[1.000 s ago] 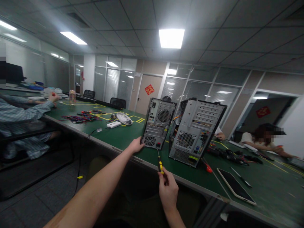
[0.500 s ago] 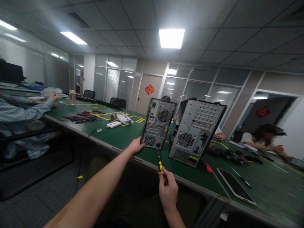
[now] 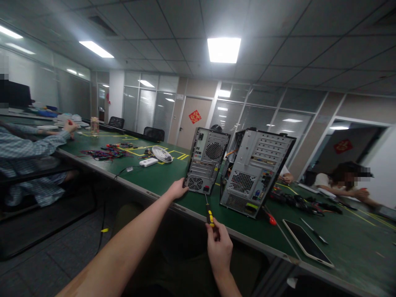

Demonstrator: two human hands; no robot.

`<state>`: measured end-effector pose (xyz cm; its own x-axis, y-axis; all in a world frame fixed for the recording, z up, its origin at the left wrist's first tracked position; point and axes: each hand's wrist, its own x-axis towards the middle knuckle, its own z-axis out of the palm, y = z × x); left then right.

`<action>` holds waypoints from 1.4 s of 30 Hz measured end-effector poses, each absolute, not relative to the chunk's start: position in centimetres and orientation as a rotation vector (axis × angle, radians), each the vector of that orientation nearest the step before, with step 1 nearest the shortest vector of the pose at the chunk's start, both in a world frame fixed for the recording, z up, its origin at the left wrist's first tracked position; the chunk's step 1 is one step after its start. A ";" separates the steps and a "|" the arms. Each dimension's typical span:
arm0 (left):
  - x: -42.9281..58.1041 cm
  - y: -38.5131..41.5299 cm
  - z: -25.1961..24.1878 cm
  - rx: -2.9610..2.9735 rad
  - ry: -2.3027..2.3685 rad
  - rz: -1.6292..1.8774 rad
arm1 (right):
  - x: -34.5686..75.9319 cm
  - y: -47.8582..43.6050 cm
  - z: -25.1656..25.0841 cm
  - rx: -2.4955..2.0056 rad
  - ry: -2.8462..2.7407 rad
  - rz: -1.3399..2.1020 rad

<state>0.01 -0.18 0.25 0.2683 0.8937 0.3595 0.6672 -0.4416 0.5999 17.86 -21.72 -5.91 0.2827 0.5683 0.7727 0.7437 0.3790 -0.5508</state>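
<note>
My right hand (image 3: pixel 219 243) pinches the end of a black and yellow screwdriver (image 3: pixel 209 214). The tool's thin shaft points up at the bottom rear edge of the smaller computer case (image 3: pixel 206 163), close to the red power switch; whether its tip sits in a screw is too small to tell. My left hand (image 3: pixel 177 189) grips the lower left edge of that case, its fingers partly hidden along the side. This case stands upright with its back panel facing me. Just right of it stands a larger computer case (image 3: pixel 247 181), also rear side forward.
On the green table (image 3: pixel 167 181) lie a phone (image 3: pixel 306 243), a second screwdriver (image 3: pixel 314 231), a red-handled tool (image 3: pixel 271 218) and black cables (image 3: pixel 297 202). Leftward are a wire pile (image 3: pixel 107 153), a white power strip (image 3: pixel 148 162) and a white basket (image 3: pixel 162 154). People sit at both sides.
The screwdriver handle has turned slightly in my right hand, its yellow patches shifting. My left hand and both cases stay where they were.
</note>
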 end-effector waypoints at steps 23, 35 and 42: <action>0.0 0.0 0.3 2.216 1.447 0.938 | 17.7 -21.8 -6.0 -1.288 -1.385 -0.140; 0.1 -0.3 0.5 2.219 1.463 0.944 | 17.6 -21.9 -5.4 -1.190 -1.510 -0.208; 0.0 -0.4 0.6 2.216 1.449 0.940 | 17.8 -21.6 -6.5 -1.319 -1.377 -0.147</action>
